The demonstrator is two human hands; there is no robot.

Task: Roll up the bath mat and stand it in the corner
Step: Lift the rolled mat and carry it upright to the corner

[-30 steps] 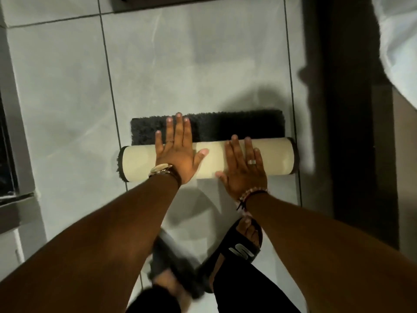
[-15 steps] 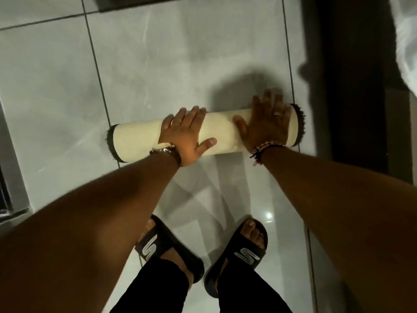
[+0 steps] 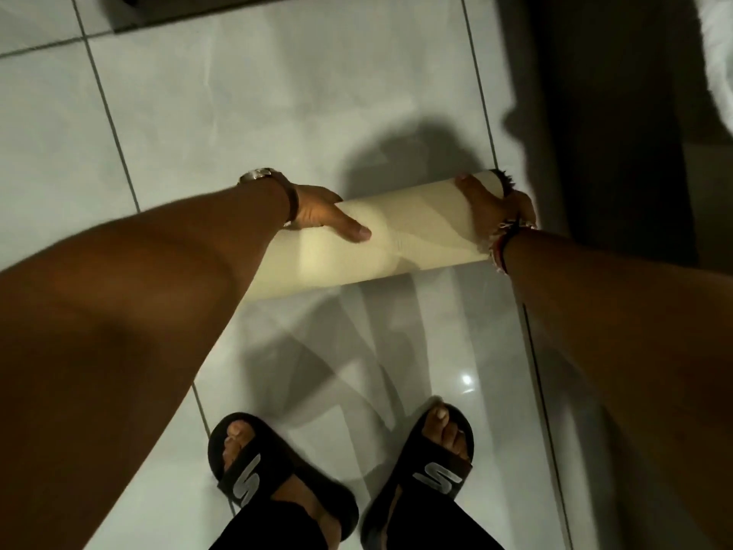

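The bath mat (image 3: 404, 236) is a tight roll, cream backing outward, with dark pile showing at its right end. It is held roughly level above the grey tiled floor, right end slightly farther from me. My left hand (image 3: 325, 214) wraps around the roll left of its middle, thumb lying along the front. My right hand (image 3: 496, 208) grips the right end, fingers curled over the top. My left forearm hides the roll's left end.
My feet in black slides (image 3: 273, 466) stand on the glossy tiles just below the roll. A dark vertical strip (image 3: 611, 152) runs along the right side, with something white (image 3: 714, 53) at the top right. A dark edge (image 3: 198, 9) crosses the top.
The last flat strip of dark pile got rolled in. Both hands went from pressing flat on the roll to gripping it, and the roll came up off the floor toward me.
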